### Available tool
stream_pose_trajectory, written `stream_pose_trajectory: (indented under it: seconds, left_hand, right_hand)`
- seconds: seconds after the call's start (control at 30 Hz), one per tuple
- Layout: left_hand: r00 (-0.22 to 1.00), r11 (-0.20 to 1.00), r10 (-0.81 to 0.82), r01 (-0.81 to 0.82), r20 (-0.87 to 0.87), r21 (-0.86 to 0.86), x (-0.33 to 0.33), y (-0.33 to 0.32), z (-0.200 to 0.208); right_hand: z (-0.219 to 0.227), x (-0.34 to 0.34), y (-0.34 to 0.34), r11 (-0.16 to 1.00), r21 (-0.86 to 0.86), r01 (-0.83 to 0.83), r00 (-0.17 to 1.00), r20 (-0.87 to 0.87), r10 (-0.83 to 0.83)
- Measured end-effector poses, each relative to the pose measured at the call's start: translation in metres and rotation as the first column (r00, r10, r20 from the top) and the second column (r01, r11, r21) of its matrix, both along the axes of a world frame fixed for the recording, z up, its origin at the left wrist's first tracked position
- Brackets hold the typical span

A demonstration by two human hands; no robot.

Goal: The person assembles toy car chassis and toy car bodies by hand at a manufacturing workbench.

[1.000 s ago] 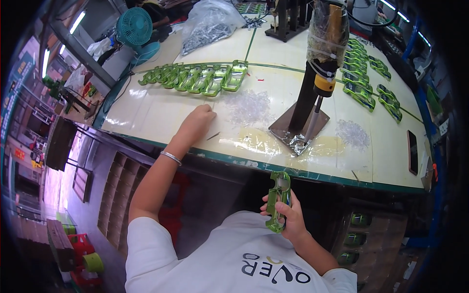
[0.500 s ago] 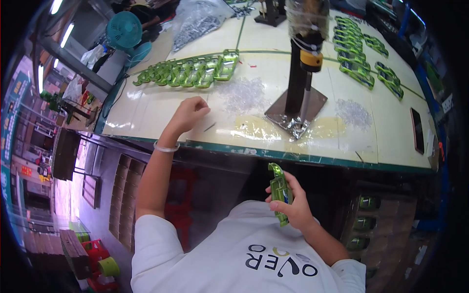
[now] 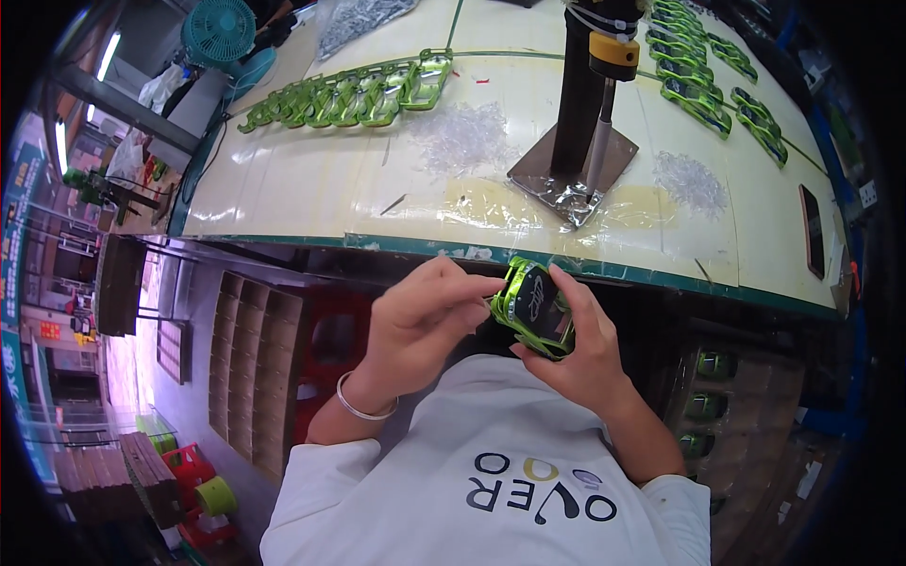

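In front of my body, just off the table's near edge, my right hand (image 3: 593, 349) grips a green toy car shell (image 3: 536, 300) with a black patch on its top. The thumb lies along the lower side and the fingers along the far side. My left hand (image 3: 415, 316) is closed in a pinch, its fingertips at the left end of the shell. Whatever is between those fingertips is too small or hidden to make out. Beyond them on the table (image 3: 311, 203) lies a pile of small clear plastic pieces (image 3: 462, 137).
A press or driver tool (image 3: 604, 113) stands on a square metal base (image 3: 538, 170). Green shells (image 3: 363, 99) lie in a row at left, others (image 3: 684, 71) at far right. A second clear-piece pile (image 3: 689, 184) and a phone (image 3: 812, 231) lie at right.
My left hand has come off the tabletop, back and right to the shell. My right hand has lifted and turned the shell so its black top shows. The view has tilted down.
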State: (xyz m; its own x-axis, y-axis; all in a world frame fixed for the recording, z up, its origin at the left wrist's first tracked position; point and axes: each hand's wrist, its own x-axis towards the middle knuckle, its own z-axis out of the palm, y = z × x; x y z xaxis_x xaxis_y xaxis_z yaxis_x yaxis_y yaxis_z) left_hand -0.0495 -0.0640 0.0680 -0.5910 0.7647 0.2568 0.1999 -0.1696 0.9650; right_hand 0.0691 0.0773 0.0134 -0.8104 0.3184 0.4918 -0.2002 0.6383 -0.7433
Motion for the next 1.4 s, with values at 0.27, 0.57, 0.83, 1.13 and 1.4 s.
stream_pose_trajectory:
  seconds: [0.27, 0.57, 0.83, 1.13, 1.4]
  left_hand:
    - [0.94, 1.0, 0.001, -0.003, -0.342, -0.007, 0.007, 0.002, -0.001]
    - [0.892, 0.998, 0.056, -0.067, -0.448, -0.008, 0.003, 0.003, -0.008]
    - [0.871, 0.994, 0.107, -0.105, -0.48, 0.031, 0.006, 0.005, -0.014]
    - [0.844, 0.987, 0.161, -0.14, -0.511, 0.079, 0.008, 0.006, -0.025]
    - [0.783, 0.99, 0.14, -0.122, -0.606, 0.071, 0.008, 0.01, -0.02]
  right_hand:
    - [0.002, 0.003, 0.002, 1.0, 0.026, 0.008, 1.0, 0.01, -0.009]
    - [0.001, 0.0, 0.004, 0.99, 0.14, -0.02, 0.999, -0.044, 0.027]
    - [0.0, -0.001, 0.005, 0.988, 0.153, -0.013, 0.997, -0.072, 0.024]
    - [0.0, 0.003, 0.008, 0.988, 0.155, -0.02, 0.998, -0.058, 0.029]
    - [0.001, 0.003, 0.012, 0.985, 0.172, 0.015, 0.998, -0.069, -0.003]
